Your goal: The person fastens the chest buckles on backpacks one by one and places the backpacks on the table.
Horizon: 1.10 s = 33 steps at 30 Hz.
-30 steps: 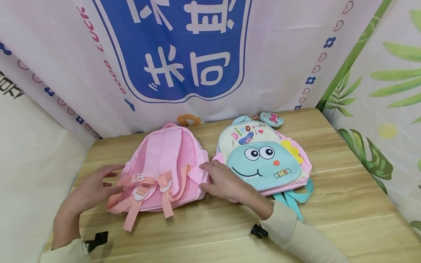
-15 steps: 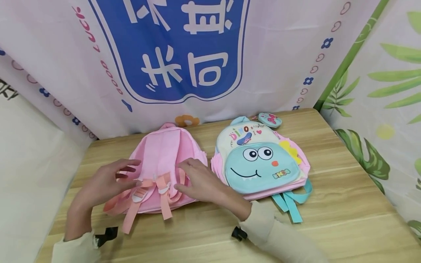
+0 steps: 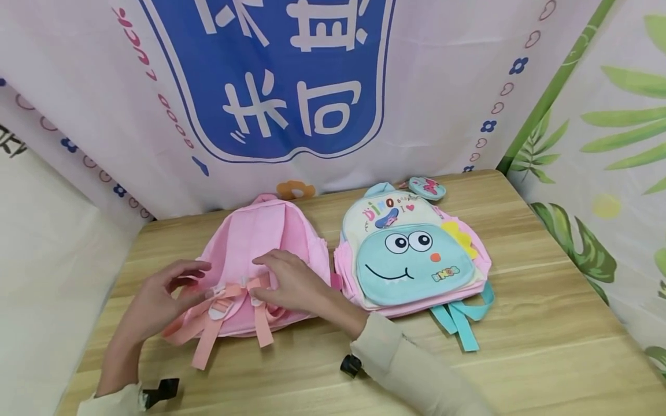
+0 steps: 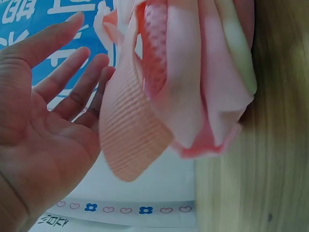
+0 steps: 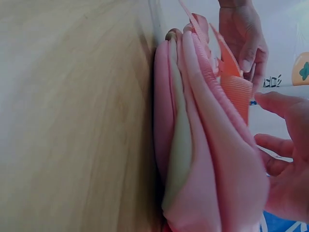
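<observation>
A pink backpack (image 3: 255, 237) lies on the table with its back panel and peach straps (image 3: 207, 341) facing up. White plastic adjusters (image 3: 221, 309) sit on the straps. My left hand (image 3: 161, 294) hovers at the bag's left side, fingers spread and gently bent. In the left wrist view its palm is bare beside a ribbed peach strap (image 4: 130, 130). Over the lower right of the back panel is my right hand (image 3: 296, 284), thumb and fingers apart. The right wrist view shows that hand (image 5: 289, 164) holding nothing, close to the strap webbing (image 5: 236, 94).
To the right lies a dinosaur backpack (image 3: 416, 260) with a smiling face, turquoise straps (image 3: 460, 323) and a small round pouch (image 3: 428, 188). A printed curtain (image 3: 432, 86) hangs behind the wooden table (image 3: 541, 323). Black wrist mounts (image 3: 161, 393) sit at both cuffs.
My right hand has moved left from the pink backpack's right edge to above its straps. My left hand shifted right over the bag, then slightly back left. Both backpacks stay in place.
</observation>
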Tool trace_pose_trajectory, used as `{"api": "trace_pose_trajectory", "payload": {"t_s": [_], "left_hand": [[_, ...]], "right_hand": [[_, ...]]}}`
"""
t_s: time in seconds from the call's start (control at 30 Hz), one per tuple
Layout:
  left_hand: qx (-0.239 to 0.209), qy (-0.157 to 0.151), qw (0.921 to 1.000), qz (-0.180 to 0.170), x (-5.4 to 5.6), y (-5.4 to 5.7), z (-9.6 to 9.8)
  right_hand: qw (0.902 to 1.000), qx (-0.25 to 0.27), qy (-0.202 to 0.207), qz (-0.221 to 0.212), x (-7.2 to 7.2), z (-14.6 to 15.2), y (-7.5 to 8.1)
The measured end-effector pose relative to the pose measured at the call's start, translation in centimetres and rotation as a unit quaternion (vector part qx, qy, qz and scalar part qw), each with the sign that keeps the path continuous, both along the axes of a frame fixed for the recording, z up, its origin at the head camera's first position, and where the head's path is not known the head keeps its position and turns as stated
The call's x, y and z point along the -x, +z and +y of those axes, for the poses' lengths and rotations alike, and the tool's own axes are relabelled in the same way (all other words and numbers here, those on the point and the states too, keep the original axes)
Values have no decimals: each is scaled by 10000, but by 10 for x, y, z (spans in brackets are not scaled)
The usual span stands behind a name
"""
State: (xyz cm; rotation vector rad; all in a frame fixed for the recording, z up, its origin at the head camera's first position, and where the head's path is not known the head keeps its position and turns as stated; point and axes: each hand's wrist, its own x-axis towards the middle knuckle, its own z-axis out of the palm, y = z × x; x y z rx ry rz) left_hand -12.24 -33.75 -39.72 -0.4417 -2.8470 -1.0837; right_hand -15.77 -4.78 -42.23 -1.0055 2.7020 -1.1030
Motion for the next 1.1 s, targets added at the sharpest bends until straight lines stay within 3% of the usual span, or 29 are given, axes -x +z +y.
{"api": "trace_pose_trajectory", "payload": {"t_s": [0.2, 0.4, 0.57, 0.87, 1.1], "left_hand": [[511, -6, 9987, -84, 2, 1, -6], [903, -208, 9957, -89, 3, -1, -13], [1007, -310, 9944, 23, 5, -2, -13], [917, -601, 9936, 281, 6, -3, -10], [1014, -584, 9931, 109, 7, -3, -8]], "right_hand": [[9998, -76, -2, 168, 5, -12, -5], [9985, -326, -48, 433, 2, -22, -9], [9959, -403, -303, 750, -1, -28, -12], [9917, -643, -582, 947, -4, -33, -12], [9921, -476, -537, 1031, -1, -31, -12]]}}
